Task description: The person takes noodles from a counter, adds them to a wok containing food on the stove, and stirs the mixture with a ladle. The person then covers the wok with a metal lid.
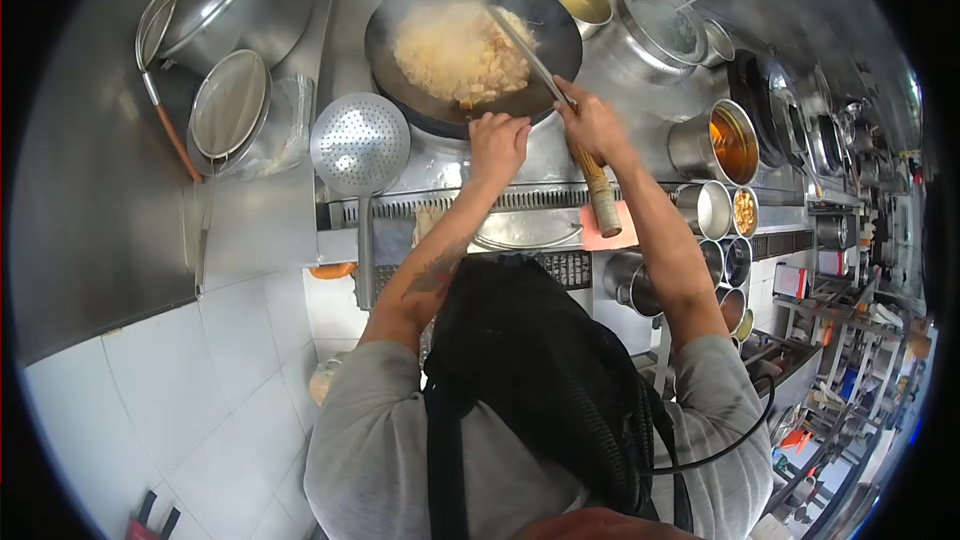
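Observation:
A large dark wok stands on the steel stove, with steaming pale food in it. My left hand is closed at the wok's near rim; what its fingers hold is too small to make out. My right hand is wrapped round the long handle of a ladle, just right of the wok. The ladle's wooden grip end points down toward me, and its far end reaches into the wok, where steam and food hide it.
A perforated skimmer lies left of the wok. A mesh strainer and a large steel pot are at the far left. Right of the wok are a pot of water, a pot of orange liquid and several steel containers.

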`<action>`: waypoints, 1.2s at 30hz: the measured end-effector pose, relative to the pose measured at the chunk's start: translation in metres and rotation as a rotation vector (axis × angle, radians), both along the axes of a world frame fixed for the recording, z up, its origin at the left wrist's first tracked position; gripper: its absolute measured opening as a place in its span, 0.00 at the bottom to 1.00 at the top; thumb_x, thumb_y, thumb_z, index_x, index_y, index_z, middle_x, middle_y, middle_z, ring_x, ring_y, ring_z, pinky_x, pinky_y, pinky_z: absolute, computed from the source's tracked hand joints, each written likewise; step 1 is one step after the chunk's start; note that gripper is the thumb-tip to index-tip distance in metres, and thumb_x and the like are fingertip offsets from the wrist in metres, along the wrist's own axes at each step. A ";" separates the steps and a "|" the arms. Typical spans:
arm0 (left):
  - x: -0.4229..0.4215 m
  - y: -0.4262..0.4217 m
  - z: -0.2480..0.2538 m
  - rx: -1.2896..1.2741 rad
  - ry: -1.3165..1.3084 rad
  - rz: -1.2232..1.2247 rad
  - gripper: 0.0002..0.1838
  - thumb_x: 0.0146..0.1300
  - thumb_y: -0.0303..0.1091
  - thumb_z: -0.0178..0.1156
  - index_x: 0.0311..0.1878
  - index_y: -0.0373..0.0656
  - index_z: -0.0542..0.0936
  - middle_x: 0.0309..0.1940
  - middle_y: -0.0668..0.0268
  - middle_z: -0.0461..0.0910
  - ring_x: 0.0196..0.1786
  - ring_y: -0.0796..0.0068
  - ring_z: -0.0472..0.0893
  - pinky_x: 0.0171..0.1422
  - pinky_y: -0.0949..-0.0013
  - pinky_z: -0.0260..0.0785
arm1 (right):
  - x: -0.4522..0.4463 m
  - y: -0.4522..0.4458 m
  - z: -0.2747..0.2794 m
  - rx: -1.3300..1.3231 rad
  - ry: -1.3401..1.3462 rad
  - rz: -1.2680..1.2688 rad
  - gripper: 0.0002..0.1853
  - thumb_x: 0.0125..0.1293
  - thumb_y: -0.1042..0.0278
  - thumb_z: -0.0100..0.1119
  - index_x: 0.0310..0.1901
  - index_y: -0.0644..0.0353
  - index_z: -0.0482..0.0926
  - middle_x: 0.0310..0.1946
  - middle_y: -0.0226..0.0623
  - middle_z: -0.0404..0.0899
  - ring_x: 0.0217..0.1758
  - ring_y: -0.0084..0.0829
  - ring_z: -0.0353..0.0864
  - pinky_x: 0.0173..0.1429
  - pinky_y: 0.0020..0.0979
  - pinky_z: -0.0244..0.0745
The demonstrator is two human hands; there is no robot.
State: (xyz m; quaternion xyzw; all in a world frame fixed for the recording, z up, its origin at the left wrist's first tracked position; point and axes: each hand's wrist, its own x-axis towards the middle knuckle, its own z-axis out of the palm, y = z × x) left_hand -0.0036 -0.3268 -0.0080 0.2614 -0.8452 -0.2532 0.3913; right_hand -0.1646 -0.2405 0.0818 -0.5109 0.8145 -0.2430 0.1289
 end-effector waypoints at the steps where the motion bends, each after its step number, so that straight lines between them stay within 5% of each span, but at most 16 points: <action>1: 0.001 0.001 0.000 0.008 -0.007 -0.006 0.07 0.61 0.35 0.66 0.40 0.48 0.89 0.31 0.67 0.82 0.40 0.62 0.78 0.50 0.56 0.64 | 0.002 0.005 0.001 0.001 0.002 -0.006 0.27 0.73 0.59 0.56 0.72 0.51 0.71 0.53 0.64 0.80 0.55 0.59 0.82 0.58 0.48 0.78; 4: 0.001 0.003 0.000 0.026 -0.013 0.000 0.07 0.61 0.35 0.66 0.40 0.48 0.89 0.31 0.67 0.82 0.40 0.62 0.78 0.50 0.56 0.64 | 0.020 0.026 0.016 -0.074 0.037 0.010 0.27 0.73 0.61 0.56 0.72 0.51 0.71 0.44 0.62 0.84 0.47 0.57 0.86 0.54 0.46 0.79; 6: 0.001 0.001 0.000 0.020 -0.021 0.002 0.07 0.61 0.35 0.66 0.40 0.48 0.89 0.31 0.67 0.82 0.40 0.62 0.78 0.50 0.56 0.65 | 0.034 0.032 0.035 0.122 -0.227 -0.193 0.26 0.70 0.63 0.58 0.70 0.53 0.72 0.52 0.60 0.81 0.56 0.60 0.81 0.59 0.48 0.76; 9: 0.001 0.004 0.000 -0.014 -0.025 0.018 0.07 0.60 0.34 0.66 0.40 0.48 0.89 0.31 0.68 0.82 0.40 0.62 0.78 0.50 0.56 0.65 | 0.008 0.022 0.001 0.113 -0.144 -0.093 0.25 0.73 0.62 0.55 0.70 0.54 0.72 0.55 0.60 0.81 0.59 0.58 0.80 0.61 0.46 0.75; 11: 0.002 0.002 -0.002 0.001 -0.034 -0.004 0.07 0.60 0.34 0.66 0.40 0.48 0.89 0.31 0.67 0.82 0.40 0.62 0.78 0.50 0.56 0.65 | -0.003 0.005 0.034 0.138 -0.174 -0.108 0.25 0.74 0.61 0.53 0.70 0.55 0.72 0.55 0.61 0.80 0.59 0.58 0.80 0.62 0.46 0.75; 14: 0.001 0.002 -0.004 0.007 -0.031 0.000 0.07 0.60 0.34 0.66 0.40 0.48 0.89 0.31 0.67 0.82 0.40 0.62 0.78 0.50 0.56 0.65 | -0.012 0.001 0.026 0.083 -0.074 -0.081 0.24 0.80 0.52 0.43 0.73 0.47 0.69 0.36 0.55 0.86 0.30 0.47 0.85 0.45 0.49 0.80; 16: 0.000 0.002 -0.001 0.013 -0.048 0.001 0.07 0.61 0.34 0.66 0.41 0.48 0.89 0.32 0.67 0.83 0.40 0.62 0.79 0.50 0.57 0.65 | 0.000 -0.003 0.025 0.379 -0.046 -0.108 0.26 0.80 0.53 0.39 0.71 0.58 0.68 0.55 0.63 0.80 0.60 0.61 0.78 0.65 0.51 0.72; 18: 0.002 0.001 0.001 0.013 -0.067 0.001 0.07 0.62 0.34 0.66 0.41 0.48 0.89 0.32 0.67 0.84 0.40 0.63 0.79 0.50 0.58 0.65 | -0.012 0.003 -0.026 0.230 0.027 -0.066 0.27 0.80 0.51 0.35 0.68 0.62 0.68 0.52 0.65 0.80 0.58 0.63 0.79 0.64 0.53 0.72; 20: 0.002 0.001 0.003 0.038 -0.060 -0.008 0.07 0.62 0.34 0.66 0.41 0.48 0.89 0.32 0.67 0.84 0.39 0.62 0.79 0.49 0.58 0.65 | -0.015 0.001 -0.036 0.408 -0.078 -0.096 0.27 0.80 0.49 0.36 0.61 0.65 0.72 0.49 0.67 0.81 0.56 0.65 0.79 0.62 0.55 0.72; 23: 0.002 0.002 0.002 0.028 -0.040 -0.012 0.07 0.62 0.34 0.66 0.41 0.48 0.89 0.32 0.67 0.84 0.39 0.62 0.79 0.48 0.57 0.64 | -0.010 0.001 -0.037 0.342 -0.141 -0.140 0.26 0.80 0.48 0.38 0.56 0.65 0.74 0.46 0.68 0.81 0.53 0.67 0.79 0.60 0.57 0.72; 36: 0.002 0.000 0.002 0.034 -0.062 -0.020 0.07 0.62 0.35 0.66 0.41 0.47 0.89 0.33 0.67 0.84 0.40 0.62 0.79 0.49 0.58 0.65 | -0.008 -0.003 -0.024 0.221 -0.019 -0.220 0.26 0.78 0.47 0.43 0.54 0.65 0.75 0.42 0.68 0.82 0.50 0.68 0.81 0.57 0.59 0.73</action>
